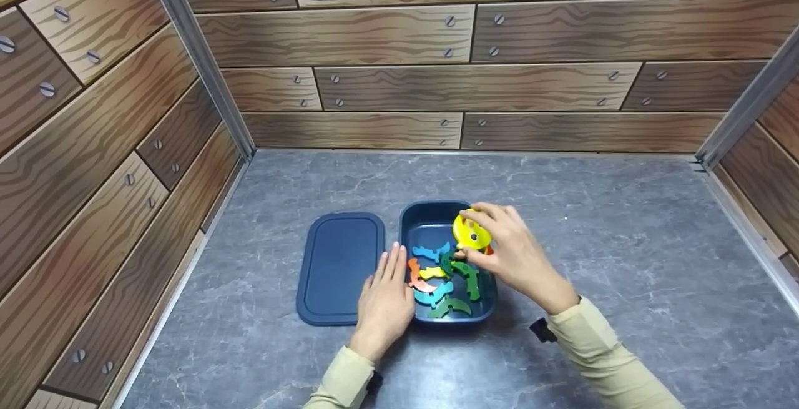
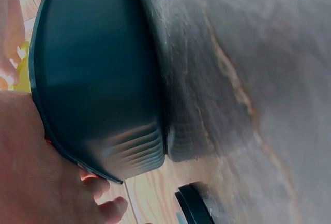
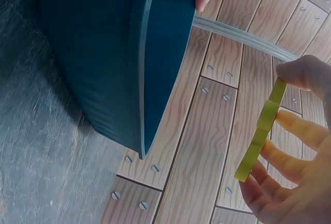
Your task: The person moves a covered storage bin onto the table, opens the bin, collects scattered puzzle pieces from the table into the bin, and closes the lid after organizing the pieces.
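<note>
In the head view, my right hand pinches a flat yellow puzzle piece with a dark eye on it, over the right side of a dark blue plastic box. The right wrist view has the yellow piece edge-on between thumb and fingertips, apart from the box wall. My left hand rests along the box's left rim with its fingers straight. Inside the box lie several curved wooden pieces: blue, orange, yellow and green.
The box's dark blue lid lies flat just left of it on the grey marbled table. Walls with a wood-plank print stand at the back and both sides.
</note>
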Action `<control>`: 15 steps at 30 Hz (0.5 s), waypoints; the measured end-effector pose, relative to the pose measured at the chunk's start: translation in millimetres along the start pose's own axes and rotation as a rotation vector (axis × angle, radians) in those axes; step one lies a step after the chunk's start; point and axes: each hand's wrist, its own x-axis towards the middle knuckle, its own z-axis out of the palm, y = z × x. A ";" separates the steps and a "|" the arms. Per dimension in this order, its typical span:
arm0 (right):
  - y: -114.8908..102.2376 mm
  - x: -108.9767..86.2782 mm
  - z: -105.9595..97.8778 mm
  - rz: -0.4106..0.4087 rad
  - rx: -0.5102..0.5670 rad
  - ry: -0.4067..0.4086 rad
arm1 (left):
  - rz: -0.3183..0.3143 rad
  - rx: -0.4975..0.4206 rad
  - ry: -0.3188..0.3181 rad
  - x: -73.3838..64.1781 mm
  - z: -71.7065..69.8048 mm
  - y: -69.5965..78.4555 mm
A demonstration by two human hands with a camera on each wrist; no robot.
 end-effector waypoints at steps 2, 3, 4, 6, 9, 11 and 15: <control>-0.2 0.8 1.3 -0.005 0.001 -0.004 | -0.007 0.004 -0.008 -0.4 -0.5 0.5; -0.3 1.3 2.0 -0.007 0.002 -0.005 | -0.012 0.007 -0.014 -0.5 -0.9 0.8; -0.4 1.7 2.6 -0.009 0.003 -0.005 | -0.016 0.009 -0.018 -0.4 -0.9 0.9; -0.6 2.8 3.8 -0.016 0.003 -0.005 | -0.022 0.013 -0.024 -0.4 -1.3 1.2; -1.1 4.1 5.2 -0.023 0.008 -0.002 | -0.021 0.017 -0.024 -0.2 -1.2 1.2; -1.5 5.2 6.1 -0.030 0.010 0.001 | -0.019 0.020 -0.024 0.0 -1.1 1.2; -2.6 7.3 7.7 -0.037 0.011 0.006 | -0.011 0.025 -0.019 -0.2 -0.5 1.0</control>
